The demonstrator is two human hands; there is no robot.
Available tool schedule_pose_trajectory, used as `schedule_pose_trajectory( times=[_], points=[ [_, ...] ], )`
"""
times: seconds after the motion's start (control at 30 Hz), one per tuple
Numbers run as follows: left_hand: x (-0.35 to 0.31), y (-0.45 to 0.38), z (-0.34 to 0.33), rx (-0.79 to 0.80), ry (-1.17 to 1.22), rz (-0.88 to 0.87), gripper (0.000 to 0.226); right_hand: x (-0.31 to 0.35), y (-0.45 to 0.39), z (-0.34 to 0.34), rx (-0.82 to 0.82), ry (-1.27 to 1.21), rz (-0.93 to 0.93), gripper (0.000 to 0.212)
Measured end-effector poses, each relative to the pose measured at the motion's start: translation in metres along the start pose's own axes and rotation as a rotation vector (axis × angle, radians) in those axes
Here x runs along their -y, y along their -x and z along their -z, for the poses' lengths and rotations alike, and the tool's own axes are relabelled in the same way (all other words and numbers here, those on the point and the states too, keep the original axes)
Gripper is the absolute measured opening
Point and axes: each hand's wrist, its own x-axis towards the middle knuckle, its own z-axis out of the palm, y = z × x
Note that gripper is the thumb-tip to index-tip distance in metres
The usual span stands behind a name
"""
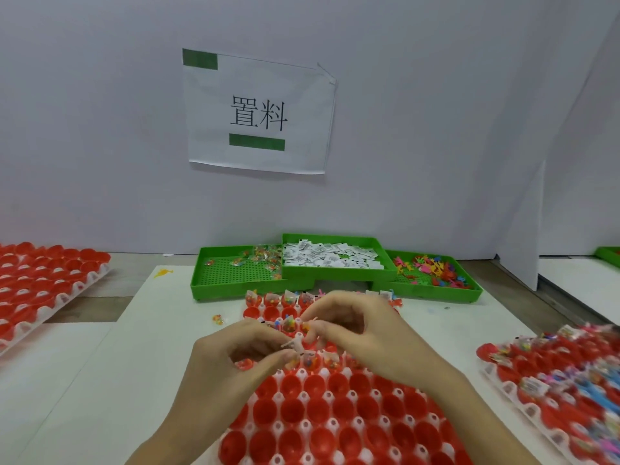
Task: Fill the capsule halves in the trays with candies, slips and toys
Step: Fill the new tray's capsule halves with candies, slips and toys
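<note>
A white tray (339, 426) of red capsule halves (320, 407) lies in front of me; its far rows hold candies and slips, the near rows show bare cups. Both hands hover over the tray's middle rows. My left hand (235, 360) has curled fingers and holds small items, with a candy packet (245, 364) showing under the palm. My right hand (355, 330) pinches a small pale piece (297, 344) together with the left thumb and fingers. At the back stand green bins of candy packets (265, 260), paper slips (330, 260) and coloured toys (429, 268).
A filled capsule tray (553, 374) sits at the right, blurred. Another tray of red halves (43, 280) lies at the far left. One loose candy packet (218, 318) and a yellow toy (163, 272) lie on the white sheet. White partition walls stand behind and to the right.
</note>
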Motion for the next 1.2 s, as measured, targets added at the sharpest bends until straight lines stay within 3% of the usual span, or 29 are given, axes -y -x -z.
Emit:
schedule_pose_trajectory(
  times=[0.07, 0.2, 0.27, 0.37, 0.53, 0.6, 0.73, 0.87, 0.97, 1.03, 1.2],
  points=[
    [-0.001, -0.001, 0.001, 0.014, -0.015, -0.010, 0.014, -0.010, -0.005, 0.016, -0.109, 0.016, -0.029, 0.014],
    [-0.003, -0.004, 0.004, 0.019, -0.025, 0.002, 0.013, -0.046, -0.026, 0.058, -0.525, 0.088, -0.155, 0.017],
    [-0.003, -0.004, 0.005, 0.022, -0.009, 0.012, 0.015, -0.070, -0.042, 0.081, -0.652, 0.214, -0.256, 0.017],
    [-0.002, -0.004, 0.007, 0.017, 0.018, 0.032, 0.014, -0.110, -0.066, 0.114, -0.629, 0.464, -0.440, 0.020],
    [-0.001, -0.004, 0.009, 0.005, 0.022, 0.044, 0.015, -0.165, -0.086, 0.144, -0.332, 0.851, -0.625, 0.036],
    [0.000, -0.005, 0.010, 0.011, 0.021, 0.046, 0.016, -0.181, -0.086, 0.146, -0.257, 0.934, -0.681, 0.027],
    [0.000, -0.006, 0.011, 0.024, -0.002, 0.034, 0.013, -0.190, -0.095, 0.144, -0.249, 1.007, -0.683, 0.008],
    [0.001, -0.004, 0.009, 0.038, -0.028, 0.025, 0.009, -0.186, -0.096, 0.137, -0.242, 1.108, -0.663, 0.014],
    [0.000, -0.003, 0.008, 0.046, -0.026, 0.023, 0.008, -0.179, -0.090, 0.136, -0.275, 1.092, -0.662, 0.010],
    [-0.001, -0.003, 0.009, 0.054, -0.031, 0.020, 0.008, -0.169, -0.085, 0.137, -0.380, 1.016, -0.624, 0.012],
    [-0.004, -0.002, 0.006, 0.068, -0.052, 0.013, 0.010, -0.115, -0.060, 0.122, -0.701, 0.552, -0.372, 0.012]
  ],
)
